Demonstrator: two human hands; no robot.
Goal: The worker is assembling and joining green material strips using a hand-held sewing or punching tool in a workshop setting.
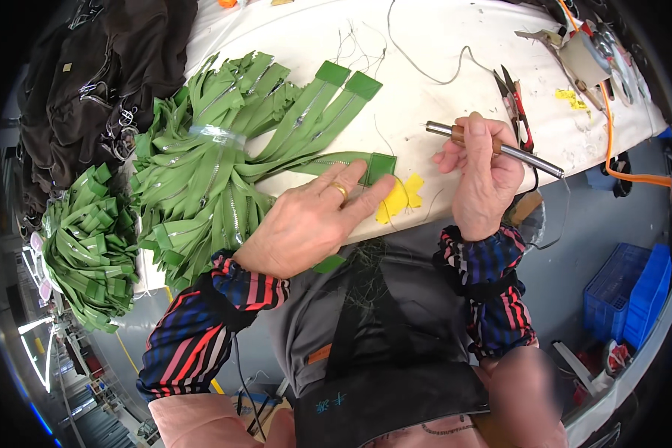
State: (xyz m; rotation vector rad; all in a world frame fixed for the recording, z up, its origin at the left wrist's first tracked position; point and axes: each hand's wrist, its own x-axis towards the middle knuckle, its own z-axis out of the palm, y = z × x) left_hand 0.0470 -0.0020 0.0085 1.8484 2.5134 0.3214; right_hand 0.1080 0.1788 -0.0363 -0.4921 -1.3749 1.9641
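My left hand [302,224] lies with fingers stretched over a green zipper, pressing it near its square green end tab [382,169]. Between the thumb and fingers of my right hand [485,175], above the table's front edge, is a slim pen-shaped metal tool [532,158] with a brown grip and a thin wire at its outer end. Its narrow tip points left, apart from the zipper. A yellow piece [398,201] lies beside the tab. The zipper runs out of a large green zipper bundle [209,179] tied with a clear band [218,135]. Two more tabbed ends [364,85] lie behind, with loose dark threads.
A second green zipper bundle [89,257] hangs at the table's left edge, below a heap of dark garments [127,52]. Red-handled scissors [521,119] lie beyond my right hand. An orange cord [611,142] runs off the right side. Blue crates [612,287] stand on the floor.
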